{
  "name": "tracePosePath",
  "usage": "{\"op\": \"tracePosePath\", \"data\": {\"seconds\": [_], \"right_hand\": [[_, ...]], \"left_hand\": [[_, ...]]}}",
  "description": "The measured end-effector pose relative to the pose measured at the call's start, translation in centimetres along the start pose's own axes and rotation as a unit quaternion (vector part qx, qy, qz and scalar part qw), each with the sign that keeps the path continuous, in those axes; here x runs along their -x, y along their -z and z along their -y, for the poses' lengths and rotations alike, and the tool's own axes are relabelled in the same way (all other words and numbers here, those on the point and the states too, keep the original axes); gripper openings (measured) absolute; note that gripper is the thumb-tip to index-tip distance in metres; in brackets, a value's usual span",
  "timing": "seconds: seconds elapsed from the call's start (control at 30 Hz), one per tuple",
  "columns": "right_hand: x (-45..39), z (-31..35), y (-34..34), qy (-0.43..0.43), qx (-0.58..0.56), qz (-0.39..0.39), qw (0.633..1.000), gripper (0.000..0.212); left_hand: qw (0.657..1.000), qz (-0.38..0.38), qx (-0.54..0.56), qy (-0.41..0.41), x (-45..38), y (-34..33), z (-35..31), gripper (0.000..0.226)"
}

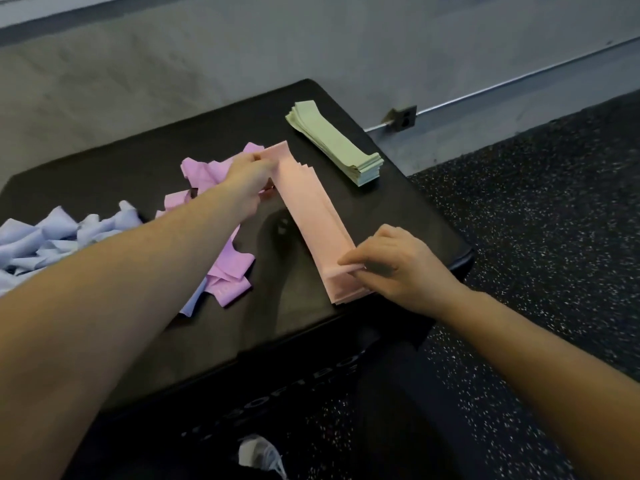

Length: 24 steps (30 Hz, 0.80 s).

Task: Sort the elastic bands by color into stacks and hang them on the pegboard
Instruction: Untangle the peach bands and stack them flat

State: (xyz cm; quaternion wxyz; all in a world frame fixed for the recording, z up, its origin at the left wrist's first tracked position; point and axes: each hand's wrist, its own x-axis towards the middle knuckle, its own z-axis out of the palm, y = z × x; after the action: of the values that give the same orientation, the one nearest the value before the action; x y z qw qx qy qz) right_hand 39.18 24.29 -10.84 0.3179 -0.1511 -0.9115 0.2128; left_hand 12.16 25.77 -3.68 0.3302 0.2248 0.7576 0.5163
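Observation:
A stack of pink elastic bands (313, 216) lies lengthwise across the black padded box (138, 161). My left hand (247, 178) pinches the far end of the top pink band. My right hand (394, 265) pinches its near end at the box's right edge. A neat stack of green bands (332, 140) lies at the far right corner. A loose heap of purple bands (221, 237) is partly hidden under my left arm. A heap of pale blue bands (52, 233) lies at the left. No pegboard is in view.
The box stands on dark speckled rubber flooring (540, 202) against a grey wall (242, 46) with an outlet (403, 117) and a conduit. A white shoe (259, 455) shows on the floor below the box's front.

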Motion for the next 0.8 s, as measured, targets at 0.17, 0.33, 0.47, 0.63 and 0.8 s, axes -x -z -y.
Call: {"op": "tracePosePath", "data": {"seconds": [0.17,0.33,0.47,0.63,0.8], "right_hand": [[-0.3,-1.4,-1.1,0.053,0.050,0.030,0.997,0.017],[0.1,-2.4,-2.1,-0.020,-0.040,0.089,0.995,0.029],[-0.3,-3.1,-1.9,-0.147,-0.249,0.078,0.954,0.012],[-0.5,-3.3,-2.0,-0.187,-0.284,0.030,0.940,0.019],[-0.5,-3.3,-2.6,-0.196,-0.215,0.041,0.956,0.025]], "left_hand": [[0.988,-0.002,-0.136,-0.067,-2.9,-0.6,1.7,0.009],[0.969,0.008,-0.221,-0.114,-4.7,-1.0,2.8,0.011],[0.956,0.013,-0.256,-0.140,-6.2,-0.9,2.8,0.022],[0.930,0.044,-0.333,-0.150,-7.1,-1.1,2.5,0.037],[0.916,0.063,-0.352,-0.182,-7.4,-1.9,2.0,0.027]]}}
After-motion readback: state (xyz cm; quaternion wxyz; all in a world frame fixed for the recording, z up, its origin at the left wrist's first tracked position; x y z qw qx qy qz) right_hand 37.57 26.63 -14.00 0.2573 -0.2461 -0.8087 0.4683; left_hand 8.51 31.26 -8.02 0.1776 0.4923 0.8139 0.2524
